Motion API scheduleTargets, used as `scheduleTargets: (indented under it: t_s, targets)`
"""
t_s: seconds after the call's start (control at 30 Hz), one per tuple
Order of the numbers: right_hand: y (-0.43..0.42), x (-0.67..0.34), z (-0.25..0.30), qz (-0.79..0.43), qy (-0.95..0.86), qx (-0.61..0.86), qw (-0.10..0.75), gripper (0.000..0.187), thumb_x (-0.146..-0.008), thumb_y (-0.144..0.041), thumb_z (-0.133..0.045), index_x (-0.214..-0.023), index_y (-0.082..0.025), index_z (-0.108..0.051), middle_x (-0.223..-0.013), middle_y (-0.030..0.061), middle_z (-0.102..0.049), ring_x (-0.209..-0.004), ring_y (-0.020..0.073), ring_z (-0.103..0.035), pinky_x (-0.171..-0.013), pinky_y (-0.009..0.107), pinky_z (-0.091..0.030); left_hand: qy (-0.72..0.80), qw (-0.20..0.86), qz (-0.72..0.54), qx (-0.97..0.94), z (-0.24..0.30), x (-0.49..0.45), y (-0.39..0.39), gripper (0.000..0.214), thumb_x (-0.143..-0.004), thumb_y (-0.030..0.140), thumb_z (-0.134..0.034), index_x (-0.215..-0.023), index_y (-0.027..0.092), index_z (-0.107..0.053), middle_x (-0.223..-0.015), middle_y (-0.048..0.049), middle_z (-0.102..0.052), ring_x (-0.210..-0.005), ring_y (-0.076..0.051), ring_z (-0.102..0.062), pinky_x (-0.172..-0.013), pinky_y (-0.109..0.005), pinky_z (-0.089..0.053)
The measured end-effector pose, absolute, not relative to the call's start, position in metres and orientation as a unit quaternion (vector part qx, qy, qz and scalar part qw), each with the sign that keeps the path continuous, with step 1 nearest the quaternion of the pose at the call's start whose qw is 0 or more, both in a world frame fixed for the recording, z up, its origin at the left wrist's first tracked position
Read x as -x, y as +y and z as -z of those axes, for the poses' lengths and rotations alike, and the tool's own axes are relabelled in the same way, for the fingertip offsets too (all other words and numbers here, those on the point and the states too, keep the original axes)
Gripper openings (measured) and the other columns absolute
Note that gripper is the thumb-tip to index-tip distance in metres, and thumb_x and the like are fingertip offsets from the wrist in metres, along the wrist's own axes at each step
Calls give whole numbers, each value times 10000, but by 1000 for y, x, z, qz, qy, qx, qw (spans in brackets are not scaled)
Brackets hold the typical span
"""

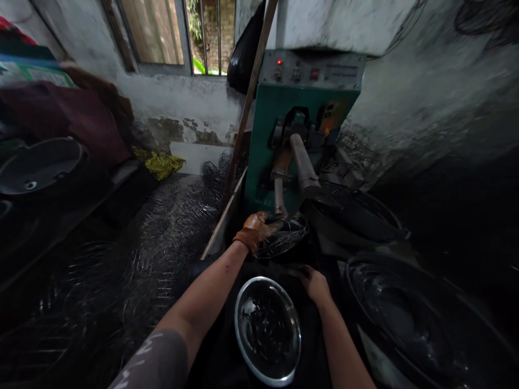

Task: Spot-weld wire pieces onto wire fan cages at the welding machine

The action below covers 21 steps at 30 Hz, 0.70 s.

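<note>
My left hand [259,229], in an orange-brown glove, reaches forward to the lower arm [279,197] of a green machine [263,129]. Its fingers are closed around something dark that I cannot make out. Just beneath the glove is a dark round container [279,251] with thin wires in it. My right hand [315,285] is bare, with its fingers pinched at the end of a dark, thin piece whose kind is too dim to tell. Between my forearms sits a shiny-rimmed round metal pan [259,279] holding dark, glossy stuff.
Tangled dark wire [174,216] covers the floor at left. A thick grey cylinder arm [302,159] juts from the machine. Large dark basins [352,270] stand at right. A wooden pole [251,92] leans beside the machine, and a yellow cloth [162,165] lies near the wall.
</note>
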State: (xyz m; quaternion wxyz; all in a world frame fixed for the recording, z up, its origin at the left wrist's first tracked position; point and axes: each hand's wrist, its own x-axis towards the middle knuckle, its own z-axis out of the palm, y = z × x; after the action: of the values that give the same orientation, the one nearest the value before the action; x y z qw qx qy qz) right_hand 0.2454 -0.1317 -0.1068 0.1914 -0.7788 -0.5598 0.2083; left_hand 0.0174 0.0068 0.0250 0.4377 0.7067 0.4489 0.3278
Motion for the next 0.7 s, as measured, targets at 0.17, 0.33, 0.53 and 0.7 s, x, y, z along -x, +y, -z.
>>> scheduleTargets:
  t_s: [0.17,0.33,0.53,0.7]
  targets:
    - [-131,-246,107,-195,-560,785,180,280,-897,-258,-571,-1097,-195,-757,-1022,100,-793,-985,256,-745,-785,293,-524,436,452,-334,-703,-24,-16,7,348,-822,424,-745,-1030,147,-786,-956,-48,-773,-950,-221,-703,-802,-247,-537]
    - [-129,-246,107,-203,-560,783,176,257,-887,-249,-583,-1060,-203,-767,-1015,94,-795,-980,251,-745,-794,287,-527,429,447,-330,-713,-16,-18,12,307,-836,388,-727,-1015,145,-781,-971,-56,-772,-927,-210,-706,-764,-232,-524]
    - [-129,-249,106,-206,-539,792,201,281,-845,-226,-576,-1041,-196,-775,-1018,96,-793,-1003,248,-739,-851,296,-535,414,433,-313,-737,-25,-9,9,295,-857,387,-700,-971,125,-774,-921,-48,-766,-869,-182,-688,-757,-220,-512]
    - [-121,-277,79,-203,-489,789,312,278,-789,-340,-601,-941,-187,-777,-986,114,-792,-1006,287,-724,-938,381,-540,366,445,-246,-779,-44,18,-6,400,-780,510,-757,-902,129,-774,-785,-29,-735,-751,-162,-656,-672,-209,-504]
